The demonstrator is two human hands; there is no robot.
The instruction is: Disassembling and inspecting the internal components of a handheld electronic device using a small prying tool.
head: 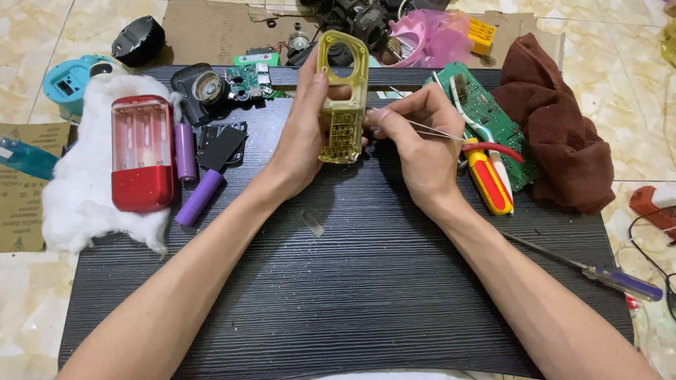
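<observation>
Both hands meet at 12 o'clock over the dark ribbed work mat (338, 281). Left hand (301, 137) is closed around the back and side of a translucent yellow housing (343, 98), thumb along its left edge, holding it upright and off the mat. Right hand (415, 141) is pinched shut on a pair of slim metal tweezers (433, 130), whose tips I judge to point at the keypad grid in the lower half of the housing; the exact contact point is hidden by the fingers.

Progress, as judged: disassembly looks well along. The housing is an empty shell with an open window at top. Parts lie spread about: a red and clear casing (143, 151) on white wadding (84, 197) at 9 o'clock, two purple cylindrical cells (193, 176) just beside it, a black frame piece (222, 144), a small green circuit board (250, 81) at 11 o'clock, and a larger green board (486, 112) at 2 o'clock. Whether anything remains seated in the keypad grid cannot be told.

A red-and-yellow screwdriver (489, 183) lies just right of the right hand, a brown cloth (563, 141) at 3 o'clock, a purple-handled screwdriver (620, 280) at 4 o'clock.
</observation>
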